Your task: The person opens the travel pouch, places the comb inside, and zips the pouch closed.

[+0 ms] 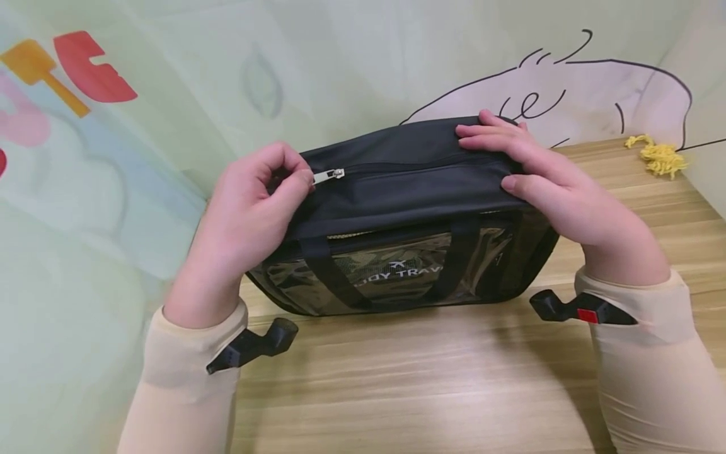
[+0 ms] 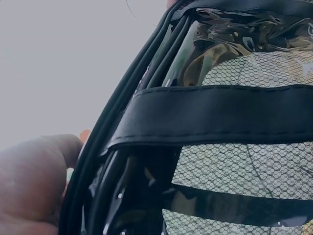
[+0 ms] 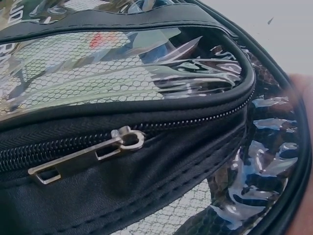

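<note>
A black-and-clear travel bag (image 1: 397, 195) stands on the wooden table, with a dark top panel and a see-through front bearing white lettering. A zipper (image 1: 408, 166) runs along its top. My left hand (image 1: 244, 208) pinches the silver zipper pull (image 1: 323, 177) near the left end between thumb and forefinger. Against the right end, my right hand (image 1: 556, 183) rests with fingers spread over the top and thumb toward the front. Mesh (image 2: 234, 166) shows through the clear plastic in the left wrist view. Another silver zipper pull (image 3: 88, 152) appears in the right wrist view, untouched.
Yellow yarn (image 1: 662, 157) lies at the back right of the wooden table (image 1: 408, 378). A pale printed cloth (image 1: 334, 69) with coloured shapes and black line drawings hangs behind and to the left. Black handle straps (image 1: 334, 277) hang down the bag's front.
</note>
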The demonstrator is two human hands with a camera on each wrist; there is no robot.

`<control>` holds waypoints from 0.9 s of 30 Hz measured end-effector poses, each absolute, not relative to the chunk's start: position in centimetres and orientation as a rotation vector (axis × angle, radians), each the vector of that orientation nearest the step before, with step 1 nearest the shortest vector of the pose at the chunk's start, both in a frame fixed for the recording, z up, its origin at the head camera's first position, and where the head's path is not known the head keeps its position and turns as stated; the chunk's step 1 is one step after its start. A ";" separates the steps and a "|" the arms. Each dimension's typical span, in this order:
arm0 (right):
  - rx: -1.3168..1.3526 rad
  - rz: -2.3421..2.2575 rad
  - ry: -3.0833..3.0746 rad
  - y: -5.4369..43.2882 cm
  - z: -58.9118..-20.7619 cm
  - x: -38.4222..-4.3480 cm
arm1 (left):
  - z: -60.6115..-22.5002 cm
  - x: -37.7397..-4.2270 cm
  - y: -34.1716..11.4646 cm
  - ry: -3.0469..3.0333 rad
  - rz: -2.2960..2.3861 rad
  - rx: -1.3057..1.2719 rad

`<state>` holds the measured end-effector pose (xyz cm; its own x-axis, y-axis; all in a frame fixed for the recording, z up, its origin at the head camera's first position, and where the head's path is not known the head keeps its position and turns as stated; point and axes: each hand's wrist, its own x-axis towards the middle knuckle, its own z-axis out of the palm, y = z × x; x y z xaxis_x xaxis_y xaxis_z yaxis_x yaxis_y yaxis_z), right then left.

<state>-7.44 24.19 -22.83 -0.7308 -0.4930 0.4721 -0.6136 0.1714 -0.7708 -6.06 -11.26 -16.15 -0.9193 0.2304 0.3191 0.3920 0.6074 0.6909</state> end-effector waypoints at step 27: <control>1.055 1.631 -2.327 24.0 -22.6 -7.4 | -18.8 -5.6 -14.1 -2.483 -1.422 -0.397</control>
<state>-7.39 23.97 -22.63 -0.7524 -0.4737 0.4577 -0.5919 0.1813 -0.7854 -5.57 -14.11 -18.78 -0.9309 0.1093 0.3485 0.3559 0.4858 0.7984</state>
